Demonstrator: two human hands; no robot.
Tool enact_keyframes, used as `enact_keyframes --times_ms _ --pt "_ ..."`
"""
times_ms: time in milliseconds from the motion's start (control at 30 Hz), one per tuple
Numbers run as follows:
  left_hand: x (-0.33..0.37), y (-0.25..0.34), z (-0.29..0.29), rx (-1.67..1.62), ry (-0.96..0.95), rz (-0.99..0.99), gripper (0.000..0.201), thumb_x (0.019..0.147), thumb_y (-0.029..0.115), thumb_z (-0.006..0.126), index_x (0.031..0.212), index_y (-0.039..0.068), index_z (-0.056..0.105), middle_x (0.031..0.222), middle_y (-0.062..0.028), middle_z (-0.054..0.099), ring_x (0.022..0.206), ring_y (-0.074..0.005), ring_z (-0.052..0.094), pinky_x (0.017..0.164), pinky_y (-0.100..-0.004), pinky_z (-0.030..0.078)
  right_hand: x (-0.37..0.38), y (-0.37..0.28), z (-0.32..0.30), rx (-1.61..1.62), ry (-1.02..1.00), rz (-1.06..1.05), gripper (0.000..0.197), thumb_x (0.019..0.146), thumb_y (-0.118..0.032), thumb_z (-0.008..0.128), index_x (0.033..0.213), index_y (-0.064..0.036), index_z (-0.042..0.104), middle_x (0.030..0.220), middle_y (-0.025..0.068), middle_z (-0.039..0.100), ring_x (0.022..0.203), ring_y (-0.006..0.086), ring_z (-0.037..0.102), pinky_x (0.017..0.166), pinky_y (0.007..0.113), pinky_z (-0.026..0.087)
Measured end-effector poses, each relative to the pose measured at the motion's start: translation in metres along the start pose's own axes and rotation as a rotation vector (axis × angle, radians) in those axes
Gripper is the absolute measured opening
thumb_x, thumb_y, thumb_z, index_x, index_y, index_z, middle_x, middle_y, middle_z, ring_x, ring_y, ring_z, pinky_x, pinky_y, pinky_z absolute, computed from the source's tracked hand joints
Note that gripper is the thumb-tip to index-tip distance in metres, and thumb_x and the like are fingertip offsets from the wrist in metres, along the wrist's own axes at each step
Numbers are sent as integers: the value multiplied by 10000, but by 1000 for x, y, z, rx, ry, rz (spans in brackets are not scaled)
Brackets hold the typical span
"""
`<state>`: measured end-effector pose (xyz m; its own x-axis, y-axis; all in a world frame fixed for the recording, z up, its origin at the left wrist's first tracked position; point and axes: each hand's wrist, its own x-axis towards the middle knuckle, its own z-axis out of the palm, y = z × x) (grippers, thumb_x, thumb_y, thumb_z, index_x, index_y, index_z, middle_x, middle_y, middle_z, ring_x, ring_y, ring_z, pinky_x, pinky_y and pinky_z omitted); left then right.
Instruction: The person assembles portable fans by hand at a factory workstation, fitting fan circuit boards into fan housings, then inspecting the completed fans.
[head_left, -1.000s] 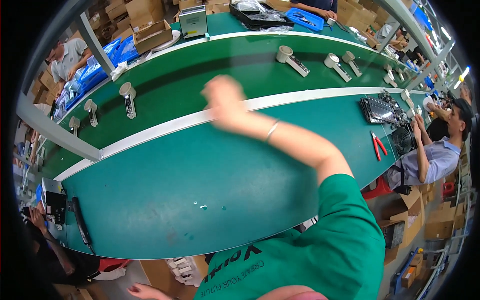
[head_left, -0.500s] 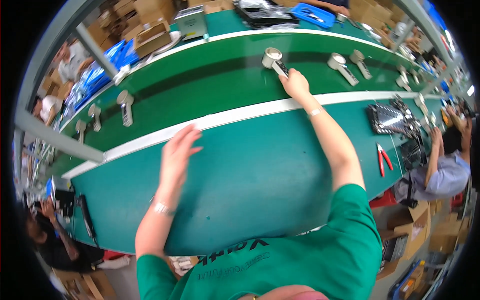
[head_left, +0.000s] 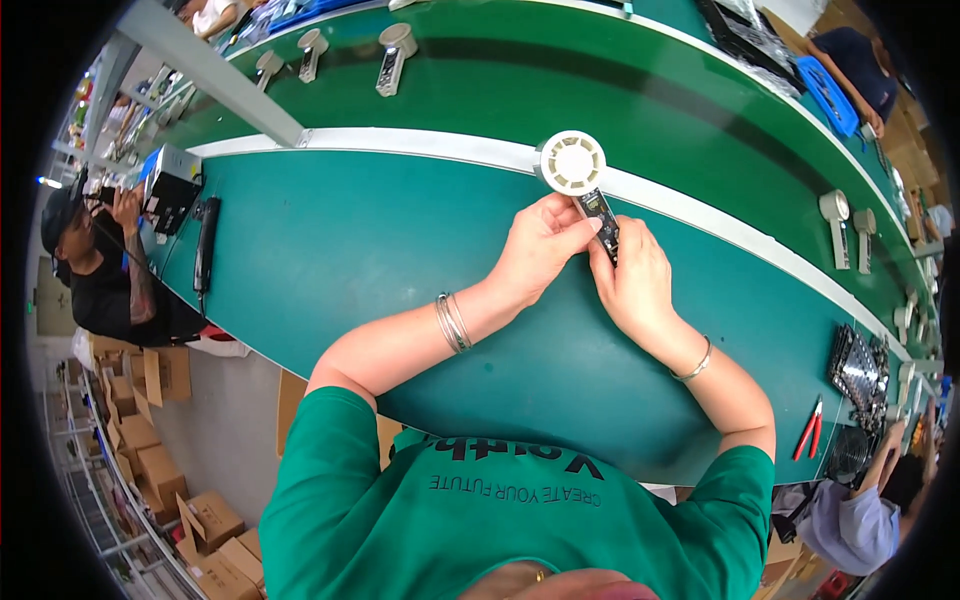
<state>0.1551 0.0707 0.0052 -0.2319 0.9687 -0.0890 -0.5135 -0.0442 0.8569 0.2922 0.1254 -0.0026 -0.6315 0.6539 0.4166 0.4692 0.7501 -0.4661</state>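
Observation:
A white handheld fan (head_left: 573, 163) with a round slotted head is held in front of me, above the near edge of the conveyor. Its handle is uncovered, and a dark circuit board (head_left: 600, 215) shows inside. My left hand (head_left: 540, 248) pinches the handle just below the head, thumb over the board. Around the lower end of the handle wraps my right hand (head_left: 638, 275), its fingers along the right side. The palms hide part of the handle.
More fans (head_left: 395, 60) lie on the green conveyor (head_left: 480, 75), left and right. Red-handled pliers (head_left: 808, 430) and dark parts (head_left: 857, 370) are at the bench's right. A black tool (head_left: 206, 250) lies left, near a seated person (head_left: 100, 260). A grey post (head_left: 210, 80) slants across the upper left.
My right hand has brought the fan off the conveyor toward me. My left hand, bare before, has come over and taken hold of it too. The view has swung round.

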Motion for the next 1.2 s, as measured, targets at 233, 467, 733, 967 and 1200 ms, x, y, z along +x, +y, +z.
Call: enact_keyframes --times_ms 233,467,733,967,1200 --pt "-4 14 -40 76 -77 18 230 910 143 517 1082 -7 544 1036 -116 630 954 -178 609 888 -356 484 14 -5 10 1002 -424 450 225 941 -212 513 1053 -27 454 910 75 600 779 106 555 677 236 458" --pt "-5 0 -43 -6 -48 -21 253 913 145 510 1113 -8 535 1062 -121 619 984 -186 599 886 -357 481 11 -1 28 1015 -371 418 212 905 -122 551 1050 -6 448 906 80 609 801 105 559 676 239 455" --pt "-4 -3 -45 43 -130 -66 259 917 135 498 1131 -4 541 1070 -100 618 1005 -175 587 881 -332 476 29 6 -4 999 -298 508 150 842 -103 632 853 15 540 824 91 646 776 119 615 687 250 502" --pt "-10 -5 -40 94 -130 -163 251 908 162 550 1110 16 583 986 -36 623 894 -93 572 801 -271 480 36 6 -15 1009 -429 502 245 838 -107 640 1006 59 577 912 101 644 823 168 630 737 274 505" --pt "-13 -5 -42 173 -97 -176 239 902 157 559 1087 12 601 950 -35 633 853 -94 583 782 -255 480 34 11 2 1015 -418 599 200 846 -131 621 963 30 606 839 71 649 768 134 625 689 244 497"
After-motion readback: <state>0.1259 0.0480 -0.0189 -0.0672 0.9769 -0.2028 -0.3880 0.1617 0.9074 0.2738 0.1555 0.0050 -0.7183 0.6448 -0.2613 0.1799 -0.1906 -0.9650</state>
